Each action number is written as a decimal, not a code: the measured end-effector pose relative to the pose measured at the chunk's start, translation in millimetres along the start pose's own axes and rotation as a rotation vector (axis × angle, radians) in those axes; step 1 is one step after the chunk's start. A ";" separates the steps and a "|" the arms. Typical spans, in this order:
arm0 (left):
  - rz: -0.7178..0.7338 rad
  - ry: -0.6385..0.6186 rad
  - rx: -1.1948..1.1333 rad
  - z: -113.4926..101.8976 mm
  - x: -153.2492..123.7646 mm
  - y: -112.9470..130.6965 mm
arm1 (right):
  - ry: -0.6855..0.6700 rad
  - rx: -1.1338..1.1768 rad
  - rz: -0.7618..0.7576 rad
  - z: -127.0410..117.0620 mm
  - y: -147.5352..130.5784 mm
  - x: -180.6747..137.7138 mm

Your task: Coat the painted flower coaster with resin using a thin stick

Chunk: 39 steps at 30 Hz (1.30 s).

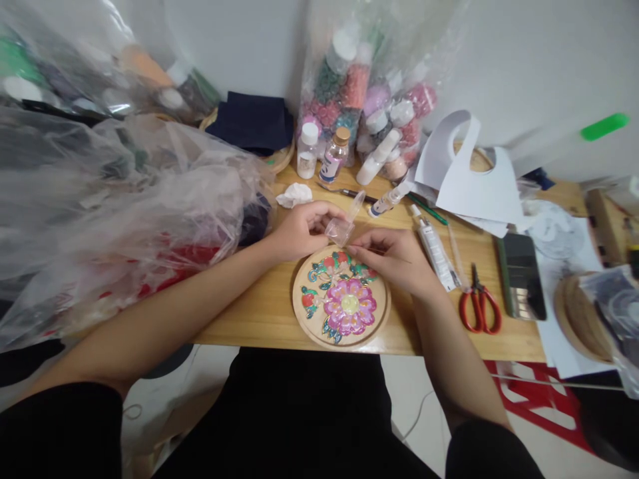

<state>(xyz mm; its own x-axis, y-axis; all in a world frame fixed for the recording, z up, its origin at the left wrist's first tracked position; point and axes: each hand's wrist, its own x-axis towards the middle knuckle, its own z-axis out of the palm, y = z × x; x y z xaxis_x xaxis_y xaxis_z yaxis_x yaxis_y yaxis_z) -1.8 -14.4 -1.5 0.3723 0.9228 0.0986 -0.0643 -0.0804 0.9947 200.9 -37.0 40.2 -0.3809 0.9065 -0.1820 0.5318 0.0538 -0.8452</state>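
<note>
Above the far rim of a round wooden plaque [305, 319], my left hand [302, 231] grips a small clear plastic box [340, 231] with its lid raised. My right hand [392, 256] is close beside the box, its thumb and fingers pinched together. Whatever sits between those fingertips is too small to make out. On the plaque is a raised, glossy pink-purple flower [349, 306] with a yellow centre. Green leaves and red shapes surround the flower, and my right fingers partly cover the upper ones.
Behind my hands stand a gold-capped bottle [333, 156], a white-capped bottle [307, 152] and a crumpled tissue [294, 195]. To the right lie a glue tube [436, 253], red-handled scissors [479, 309] and a phone [522, 276]. Plastic bags [124, 213] fill the left side.
</note>
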 end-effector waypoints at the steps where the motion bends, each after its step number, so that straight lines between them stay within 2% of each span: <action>1: 0.001 0.001 -0.001 0.0 0.0 0.3 | -0.012 0.028 0.006 0.1 0.0 0.1; 10: 0.027 0.005 -0.001 -0.9 -0.6 -1.3 | -0.112 0.226 -0.005 -0.3 -2.5 1.3; 22: 0.034 -0.001 -0.010 0.3 -1.6 -1.7 | -0.093 0.236 0.037 -0.3 -3.9 0.8; 33: 0.026 0.012 -0.024 2.8 -1.9 1.4 | -0.151 0.265 0.061 0.1 -3.8 1.1; 39: 0.015 0.012 -0.053 2.1 -1.8 0.7 | -0.127 0.287 0.020 -1.3 -6.9 0.0</action>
<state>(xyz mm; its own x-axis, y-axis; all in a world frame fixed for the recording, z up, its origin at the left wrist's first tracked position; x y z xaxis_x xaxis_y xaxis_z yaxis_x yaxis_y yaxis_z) -0.6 -16.9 -0.9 0.3601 0.9261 0.1124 -0.1186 -0.0740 0.9902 198.2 -36.9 46.7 -0.4733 0.8457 -0.2464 0.3118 -0.1008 -0.9448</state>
